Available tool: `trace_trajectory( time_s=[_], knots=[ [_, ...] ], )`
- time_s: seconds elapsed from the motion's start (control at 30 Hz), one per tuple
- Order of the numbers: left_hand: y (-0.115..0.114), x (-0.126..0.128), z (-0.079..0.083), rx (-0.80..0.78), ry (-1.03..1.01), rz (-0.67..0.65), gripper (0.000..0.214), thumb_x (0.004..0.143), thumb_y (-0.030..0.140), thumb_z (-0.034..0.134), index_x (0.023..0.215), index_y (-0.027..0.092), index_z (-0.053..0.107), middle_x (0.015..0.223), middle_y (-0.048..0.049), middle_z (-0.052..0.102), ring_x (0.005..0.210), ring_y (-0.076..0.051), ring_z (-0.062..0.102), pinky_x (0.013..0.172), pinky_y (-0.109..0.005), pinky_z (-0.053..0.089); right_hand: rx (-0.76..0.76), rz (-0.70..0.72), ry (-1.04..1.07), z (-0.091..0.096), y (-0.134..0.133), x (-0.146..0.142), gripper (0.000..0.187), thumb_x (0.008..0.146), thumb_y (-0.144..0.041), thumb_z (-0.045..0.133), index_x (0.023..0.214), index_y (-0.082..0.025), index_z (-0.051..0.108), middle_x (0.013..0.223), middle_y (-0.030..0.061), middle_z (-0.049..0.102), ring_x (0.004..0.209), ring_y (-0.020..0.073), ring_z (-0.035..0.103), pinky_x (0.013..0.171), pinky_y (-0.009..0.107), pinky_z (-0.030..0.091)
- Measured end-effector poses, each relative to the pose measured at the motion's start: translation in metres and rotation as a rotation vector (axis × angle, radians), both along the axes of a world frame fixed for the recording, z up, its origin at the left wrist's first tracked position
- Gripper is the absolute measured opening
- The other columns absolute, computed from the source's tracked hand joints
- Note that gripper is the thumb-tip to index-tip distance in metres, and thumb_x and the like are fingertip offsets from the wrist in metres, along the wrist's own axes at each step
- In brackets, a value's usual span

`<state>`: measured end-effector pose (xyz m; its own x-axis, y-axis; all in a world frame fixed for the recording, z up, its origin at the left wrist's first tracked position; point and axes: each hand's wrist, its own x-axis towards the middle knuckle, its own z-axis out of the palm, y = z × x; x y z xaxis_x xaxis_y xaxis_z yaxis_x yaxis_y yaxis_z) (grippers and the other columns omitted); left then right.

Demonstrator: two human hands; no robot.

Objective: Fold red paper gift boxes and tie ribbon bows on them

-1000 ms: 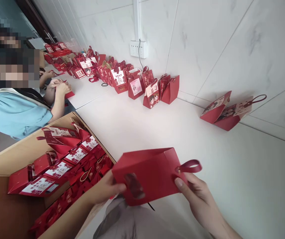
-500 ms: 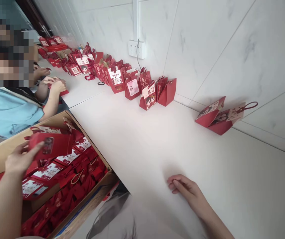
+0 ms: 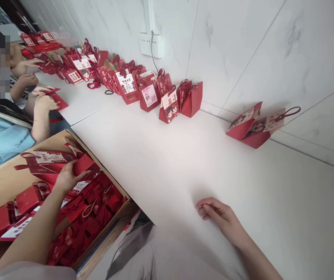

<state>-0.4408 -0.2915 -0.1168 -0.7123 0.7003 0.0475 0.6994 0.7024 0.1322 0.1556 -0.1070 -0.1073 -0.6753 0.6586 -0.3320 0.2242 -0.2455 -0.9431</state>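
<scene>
My left hand (image 3: 67, 178) is inside a cardboard box (image 3: 0, 177), its fingers closed around a red gift box (image 3: 83, 164) with the thumb along the near side. Beside it lies another red gift box with a white printed panel (image 3: 50, 157) and ribbon handles. Beneath my forearm are several more red boxes and ribbons, partly hidden by the arm. My right hand (image 3: 217, 212) rests on the white table (image 3: 167, 171), fingers curled together, with nothing visible in them.
Red gift boxes (image 3: 128, 87) stand in a row along the marbled wall. Two folded red boxes (image 3: 256, 128) lean there farther right. A power socket (image 3: 150, 45) hangs on the wall. At the left, a person in a blue garment (image 3: 9, 132) handles a red box (image 3: 59, 100).
My left hand has moved right and lower into the cardboard box with the red gift box. The view has shifted slightly. My right hand stays on the table.
</scene>
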Motion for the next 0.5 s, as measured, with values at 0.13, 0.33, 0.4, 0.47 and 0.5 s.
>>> trace_trajectory(
  time_s=[0.13, 0.33, 0.4, 0.47, 0.5],
  knots=[
    [0.014, -0.008, -0.024, -0.104, -0.052, -0.04, 0.09, 0.077, 0.07, 0.054, 0.137, 0.005, 0.033, 0.134, -0.0167, 0.048, 0.124, -0.028, 0.047, 0.106, -0.038, 0.038, 0.005, 0.005, -0.004, 0.0, 0.001, -0.001, 0.03, 0.096, -0.045, 0.049, 0.103, -0.023, 0.067, 0.102, 0.0069, 0.064, 0.092, 0.0197, 0.06, 0.08, 0.034, 0.054],
    [0.019, -0.015, -0.053, -0.145, -0.051, -0.04, 0.087, 0.081, 0.064, 0.052, 0.143, 0.007, 0.03, 0.134, -0.0172, 0.046, 0.125, -0.031, 0.044, 0.107, -0.041, 0.036, 0.006, 0.008, 0.01, -0.002, 0.004, 0.0, 0.029, 0.096, -0.044, 0.049, 0.104, -0.023, 0.067, 0.102, 0.007, 0.063, 0.092, 0.0201, 0.06, 0.078, 0.034, 0.054],
    [0.018, -0.015, -0.062, -0.153, -0.029, -0.038, 0.083, 0.083, 0.06, 0.049, 0.145, 0.009, 0.03, 0.137, -0.0195, 0.043, 0.127, -0.034, 0.043, 0.108, -0.045, 0.034, -0.001, 0.012, 0.011, -0.003, 0.004, 0.001, 0.029, 0.096, -0.044, 0.049, 0.104, -0.023, 0.067, 0.102, 0.0072, 0.064, 0.092, 0.0202, 0.06, 0.077, 0.034, 0.054],
    [0.019, -0.013, -0.07, -0.159, 0.007, -0.047, 0.075, 0.086, 0.055, 0.046, 0.145, 0.011, 0.033, 0.142, -0.0213, 0.038, 0.131, -0.037, 0.038, 0.109, -0.049, 0.031, -0.009, 0.012, 0.006, -0.003, 0.005, 0.001, 0.029, 0.096, -0.044, 0.049, 0.104, -0.022, 0.066, 0.101, 0.0072, 0.064, 0.09, 0.0199, 0.06, 0.077, 0.035, 0.054],
    [0.019, -0.011, -0.074, -0.158, 0.025, -0.055, 0.071, 0.087, 0.052, 0.046, 0.145, 0.011, 0.035, 0.145, -0.0217, 0.035, 0.134, -0.038, 0.034, 0.11, -0.051, 0.03, -0.013, 0.013, 0.002, -0.003, 0.005, 0.001, 0.03, 0.095, -0.044, 0.049, 0.104, -0.022, 0.066, 0.1, 0.0072, 0.064, 0.089, 0.0197, 0.06, 0.078, 0.035, 0.054]
  ],
)
